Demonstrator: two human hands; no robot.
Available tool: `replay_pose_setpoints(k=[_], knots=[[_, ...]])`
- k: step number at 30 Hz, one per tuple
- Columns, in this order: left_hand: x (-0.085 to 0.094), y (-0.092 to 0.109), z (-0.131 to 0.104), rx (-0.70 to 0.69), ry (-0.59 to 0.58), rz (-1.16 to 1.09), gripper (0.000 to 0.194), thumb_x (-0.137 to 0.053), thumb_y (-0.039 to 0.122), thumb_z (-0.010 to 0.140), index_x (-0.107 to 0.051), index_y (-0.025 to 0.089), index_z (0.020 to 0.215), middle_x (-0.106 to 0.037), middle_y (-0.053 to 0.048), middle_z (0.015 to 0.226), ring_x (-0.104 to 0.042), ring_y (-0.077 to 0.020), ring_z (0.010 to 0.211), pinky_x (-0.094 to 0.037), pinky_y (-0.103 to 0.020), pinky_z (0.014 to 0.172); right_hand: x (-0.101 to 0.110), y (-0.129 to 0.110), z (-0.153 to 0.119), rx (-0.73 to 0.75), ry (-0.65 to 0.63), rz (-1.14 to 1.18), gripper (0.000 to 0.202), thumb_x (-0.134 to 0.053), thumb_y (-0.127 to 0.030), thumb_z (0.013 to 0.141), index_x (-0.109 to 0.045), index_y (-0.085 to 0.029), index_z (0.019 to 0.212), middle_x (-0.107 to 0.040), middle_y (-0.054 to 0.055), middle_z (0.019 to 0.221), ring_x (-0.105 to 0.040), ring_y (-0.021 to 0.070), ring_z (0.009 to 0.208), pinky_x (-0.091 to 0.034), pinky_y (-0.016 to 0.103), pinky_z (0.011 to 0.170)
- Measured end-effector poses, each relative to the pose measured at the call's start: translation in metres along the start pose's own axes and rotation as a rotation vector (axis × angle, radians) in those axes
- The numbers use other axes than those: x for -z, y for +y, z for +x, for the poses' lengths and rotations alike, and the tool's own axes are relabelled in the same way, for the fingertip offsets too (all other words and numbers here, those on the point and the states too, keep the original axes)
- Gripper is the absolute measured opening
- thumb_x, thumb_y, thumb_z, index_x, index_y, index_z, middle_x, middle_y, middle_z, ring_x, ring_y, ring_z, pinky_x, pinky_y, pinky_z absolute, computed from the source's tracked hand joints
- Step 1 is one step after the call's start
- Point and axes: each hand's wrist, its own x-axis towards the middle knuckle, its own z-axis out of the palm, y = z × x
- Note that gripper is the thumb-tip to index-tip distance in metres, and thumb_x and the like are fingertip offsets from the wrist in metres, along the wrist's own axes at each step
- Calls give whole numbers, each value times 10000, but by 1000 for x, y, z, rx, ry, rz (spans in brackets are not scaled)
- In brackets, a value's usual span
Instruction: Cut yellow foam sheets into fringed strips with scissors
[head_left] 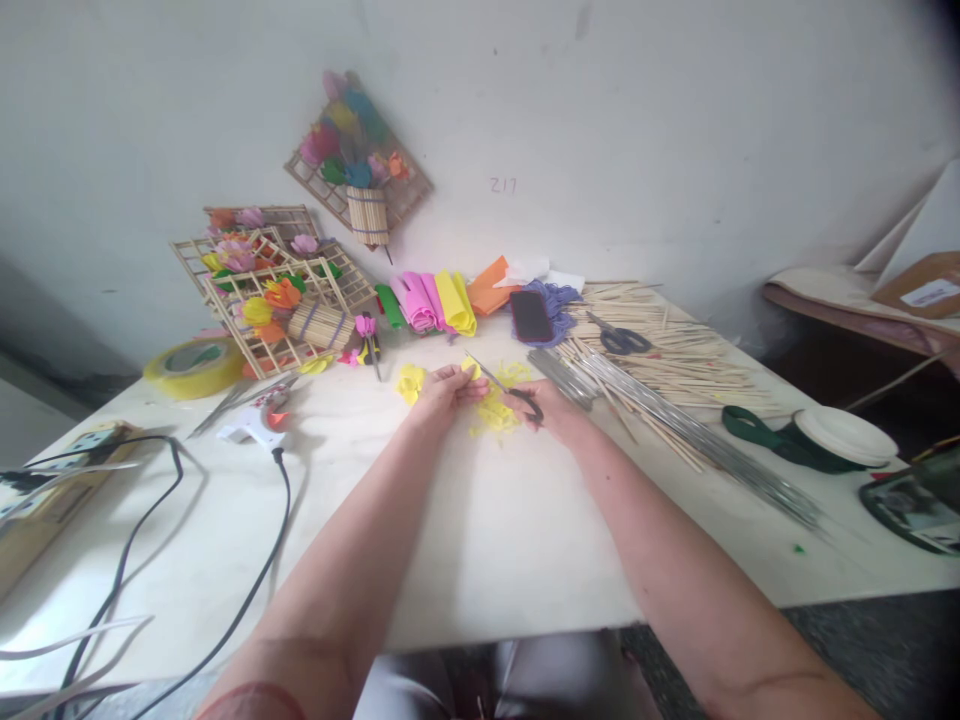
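Note:
My left hand (448,392) pinches a small yellow paper piece (471,367) near the middle of the white table. In my right hand (553,404) are dark-handled scissors (527,400), their blades pointing left and up to the yellow piece. Yellow paper scraps (495,412) lie on the table between and below the hands. A small pile of yellow cut pieces (411,382) sits just left of my left hand. Whether the blades touch the held piece is too small to tell.
Left: glue gun (259,425) with its cord, tape roll (195,368), power strip (71,480), stick frames with paper flowers (281,295). Behind: rolled coloured paper (424,302), phone (531,317). Right: wooden sticks (667,350), metal wires (697,440), second scissors (624,340), green ribbon (787,440).

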Motion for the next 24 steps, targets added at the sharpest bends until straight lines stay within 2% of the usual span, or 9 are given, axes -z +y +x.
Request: replay_pose_setpoints(k=[5, 15, 24], knots=[[2, -2, 2, -37, -6, -33, 132, -634, 176, 693, -529, 105, 727, -670, -100, 732, -661, -186, 691, -527, -257, 620, 0, 0, -1, 3, -2, 21, 314, -642, -381, 653, -466, -159, 516, -415, -52, 401, -328, 40, 334, -246, 179, 297], [2, -3, 4, -21, 10, -90, 125, -650, 159, 671, -547, 105, 716, -664, -91, 716, -658, -190, 722, -526, -269, 662, -2, 3, 1, 4, -1, 22, 307, -653, -385, 649, -486, -156, 530, -420, -51, 389, -337, 44, 313, -247, 186, 298], [0, -4, 6, -48, 70, -161, 124, -644, 131, 660, -524, 117, 690, -652, -66, 676, -655, -181, 706, -521, -293, 701, -5, 4, 1, -14, -9, 50, 284, -652, -372, 646, -497, -155, 550, -438, -58, 391, -344, 42, 311, -256, 179, 298]])
